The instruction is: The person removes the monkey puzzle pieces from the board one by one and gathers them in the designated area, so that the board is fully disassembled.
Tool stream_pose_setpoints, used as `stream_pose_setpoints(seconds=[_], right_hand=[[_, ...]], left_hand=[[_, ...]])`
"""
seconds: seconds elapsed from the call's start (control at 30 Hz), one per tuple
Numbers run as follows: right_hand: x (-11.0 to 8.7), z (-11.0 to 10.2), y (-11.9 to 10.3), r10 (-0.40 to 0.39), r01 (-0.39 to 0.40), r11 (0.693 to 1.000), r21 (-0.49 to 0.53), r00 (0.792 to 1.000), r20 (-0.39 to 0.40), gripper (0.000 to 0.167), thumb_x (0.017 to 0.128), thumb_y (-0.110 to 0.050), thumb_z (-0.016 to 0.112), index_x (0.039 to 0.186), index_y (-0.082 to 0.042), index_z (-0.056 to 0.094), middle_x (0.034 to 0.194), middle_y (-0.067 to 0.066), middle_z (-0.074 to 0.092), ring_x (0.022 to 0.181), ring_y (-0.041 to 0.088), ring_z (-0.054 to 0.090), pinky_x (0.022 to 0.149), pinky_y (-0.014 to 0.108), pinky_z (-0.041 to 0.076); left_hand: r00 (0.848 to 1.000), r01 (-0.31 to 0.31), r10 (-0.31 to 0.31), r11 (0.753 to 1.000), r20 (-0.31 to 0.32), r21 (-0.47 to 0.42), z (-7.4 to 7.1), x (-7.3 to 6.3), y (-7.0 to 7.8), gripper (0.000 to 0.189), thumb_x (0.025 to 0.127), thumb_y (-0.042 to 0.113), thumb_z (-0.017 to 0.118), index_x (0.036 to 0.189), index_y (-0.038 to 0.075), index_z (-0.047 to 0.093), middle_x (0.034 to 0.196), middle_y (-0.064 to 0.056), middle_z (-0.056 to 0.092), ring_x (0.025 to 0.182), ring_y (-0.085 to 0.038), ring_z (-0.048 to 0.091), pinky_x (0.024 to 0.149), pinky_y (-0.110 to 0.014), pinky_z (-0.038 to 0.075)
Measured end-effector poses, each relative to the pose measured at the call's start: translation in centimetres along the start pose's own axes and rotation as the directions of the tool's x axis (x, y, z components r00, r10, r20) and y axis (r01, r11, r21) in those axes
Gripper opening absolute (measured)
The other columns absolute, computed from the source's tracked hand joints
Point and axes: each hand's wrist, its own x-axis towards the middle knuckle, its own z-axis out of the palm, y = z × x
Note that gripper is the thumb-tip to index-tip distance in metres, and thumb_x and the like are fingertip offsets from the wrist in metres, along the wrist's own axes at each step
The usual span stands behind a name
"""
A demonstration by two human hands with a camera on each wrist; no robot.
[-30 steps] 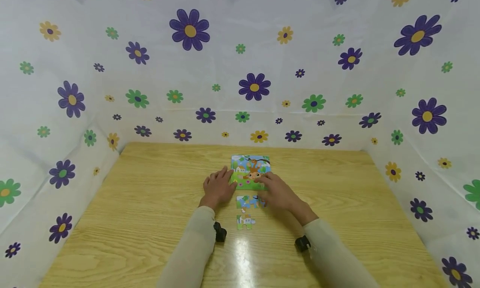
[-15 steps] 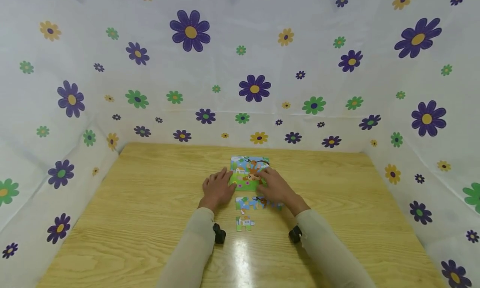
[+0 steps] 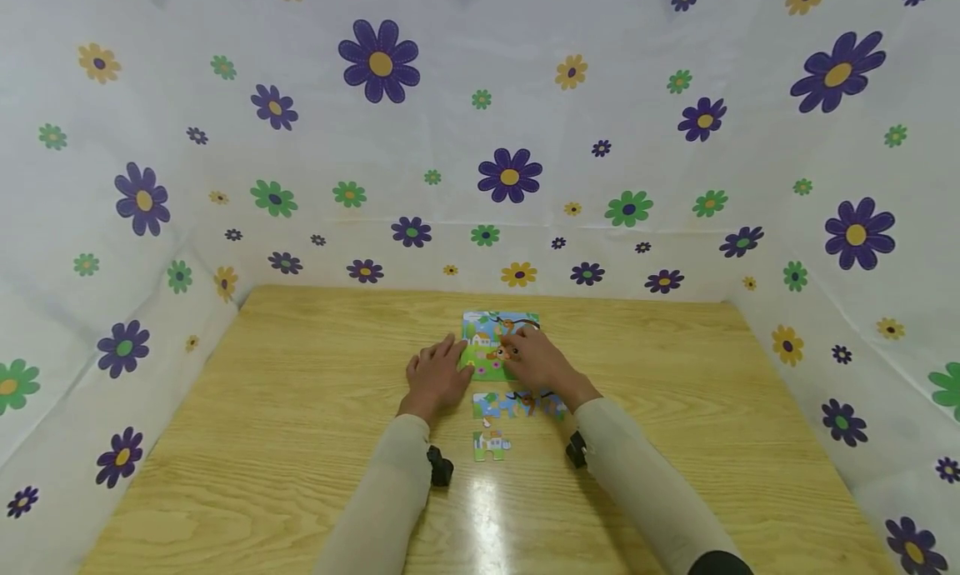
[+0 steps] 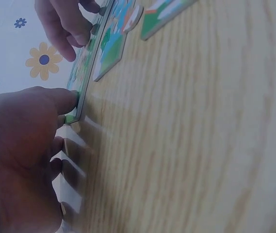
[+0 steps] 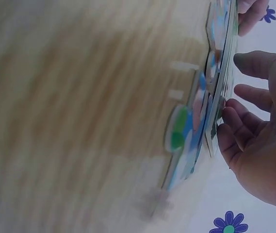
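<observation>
Picture board [image 3: 480,329] lies flat mid-desk, between the two hands. Left grip [image 3: 437,377] is at its left edge — thumb on the near-left corner, other fingers loosely apart on the far left, not closed round anything. Right grip [image 3: 542,362] is over the board's right part, fingers bent, thumb and fingers apart; no piece visible between them. Puzzle row [image 3: 525,402] lies just on the near side of the board, its right end close by the right wrist. House piece [image 3: 491,445] sits apart, on the near side of that row's left end.

Board and pieces are thin, flat, colour-printed: monkey, house, green grass. Pieces have rounded tabs and notches. Sleeves [image 3: 382,483] are pale and long; small black wrist camera [image 3: 441,467] on each arm.

Desk [image 3: 300,400] is yellowish wood grain, bright glare streak at near centre. White sheet [image 3: 442,125] encloses left, right and far sides — purple, green and yellow flowers, some creases.
</observation>
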Motion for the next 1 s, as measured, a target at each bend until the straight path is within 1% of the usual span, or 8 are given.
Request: stream_pose_setpoints(seconds=[0.1, 0.2, 0.3, 0.4, 0.5, 0.6, 0.7, 1.0], right_hand=[[0.5, 0.1, 0.0, 0.051, -0.051, 0.999, -0.002, 0.998, 0.021, 0.043, 0.097, -0.024, 0.056, 0.136, -0.007, 0.055, 0.118, 0.013, 0.053, 0.094, 0.023, 0.051, 0.082, 0.039, 0.047], [1.0, 0.1, -0.1, 0.111, -0.112, 0.994, 0.011, 0.993, 0.038, 0.042, 0.098, -0.025, 0.054, 0.136, -0.007, 0.055, 0.121, 0.014, 0.052, 0.1, 0.026, 0.052, 0.087, 0.042, 0.047], [1.5, 0.0, -0.1, 0.149, -0.15, 0.989, 0.014, 0.987, 0.06, 0.046, 0.098, -0.028, 0.054, 0.139, -0.007, 0.051, 0.126, 0.018, 0.051, 0.108, 0.031, 0.052, 0.091, 0.046, 0.047], [2.0, -0.1, -0.2, 0.178, -0.179, 0.984, 0.016, 0.981, 0.084, 0.051, 0.098, -0.03, 0.056, 0.142, -0.006, 0.048, 0.131, 0.021, 0.051, 0.116, 0.035, 0.051, 0.096, 0.049, 0.046], [2.6, -0.2, -0.1, 0.205, -0.21, 0.977, 0.046, 0.974, 0.094, 0.053, 0.096, -0.03, 0.06, 0.142, -0.005, 0.049, 0.134, 0.02, 0.054, 0.122, 0.035, 0.051, 0.102, 0.047, 0.045], [2.9, -0.3, 0.1, 0.233, -0.241, 0.966, 0.096, 0.968, 0.09, 0.053, 0.092, -0.029, 0.066, 0.136, -0.001, 0.054, 0.13, 0.019, 0.06, 0.121, 0.034, 0.055, 0.102, 0.045, 0.047], [3.1, -0.5, 0.2, 0.259, -0.272, 0.953, 0.134, 0.96, 0.104, 0.051, 0.091, -0.027, 0.068, 0.131, 0.002, 0.057, 0.123, 0.018, 0.064, 0.113, 0.032, 0.061, 0.096, 0.043, 0.05], [3.0, -1.1, 0.1, 0.278, -0.304, 0.934, 0.185, 0.948, 0.154, 0.048, 0.092, -0.026, 0.068, 0.129, 0.001, 0.054, 0.113, 0.015, 0.062, 0.1, 0.026, 0.061, 0.089, 0.042, 0.051]], left_hand=[[1.0, 0.001, -0.001, 1.0, 0.0, -0.003, 0.0, 0.0, 0.0, 0.053, 0.102, 0.043, 0.042, 0.152, 0.027, 0.033, 0.163, 0.002, 0.02, 0.145, -0.033, 0.024, 0.116, -0.06, 0.015], [1.0, 0.004, -0.004, 1.0, 0.001, -0.004, 0.0, 0.0, -0.1, 0.053, 0.102, 0.044, 0.042, 0.152, 0.027, 0.033, 0.163, 0.002, 0.02, 0.146, -0.032, 0.024, 0.116, -0.06, 0.015], [1.0, 0.012, -0.012, 1.0, 0.006, 0.0, 0.1, 0.0, -0.2, 0.054, 0.102, 0.044, 0.042, 0.152, 0.028, 0.032, 0.163, 0.003, 0.019, 0.146, -0.031, 0.023, 0.116, -0.059, 0.014], [1.0, 0.014, -0.015, 1.0, 0.011, 0.004, 0.1, 0.0, -0.2, 0.054, 0.102, 0.045, 0.041, 0.153, 0.029, 0.032, 0.163, 0.003, 0.019, 0.146, -0.031, 0.023, 0.117, -0.059, 0.014], [1.0, 0.004, -0.004, 1.0, 0.004, 0.001, 0.1, 0.0, -0.2, 0.054, 0.102, 0.044, 0.042, 0.152, 0.028, 0.033, 0.163, 0.002, 0.02, 0.146, -0.032, 0.024, 0.116, -0.059, 0.015], [1.0, 0.0, 0.0, 1.0, 0.005, 0.002, 0.0, -0.1, -0.2, 0.054, 0.102, 0.045, 0.041, 0.152, 0.028, 0.032, 0.163, 0.002, 0.019, 0.146, -0.032, 0.024, 0.116, -0.059, 0.015], [1.0, 0.0, 0.0, 1.0, 0.004, 0.001, 0.0, -0.1, -0.2, 0.054, 0.102, 0.045, 0.041, 0.152, 0.028, 0.032, 0.163, 0.002, 0.019, 0.146, -0.031, 0.024, 0.117, -0.059, 0.014], [1.0, -0.001, 0.001, 1.0, 0.007, -0.01, 0.3, 0.0, -0.2, 0.054, 0.102, 0.043, 0.04, 0.153, 0.026, 0.032, 0.163, 0.001, 0.019, 0.146, -0.032, 0.023, 0.117, -0.059, 0.013]])
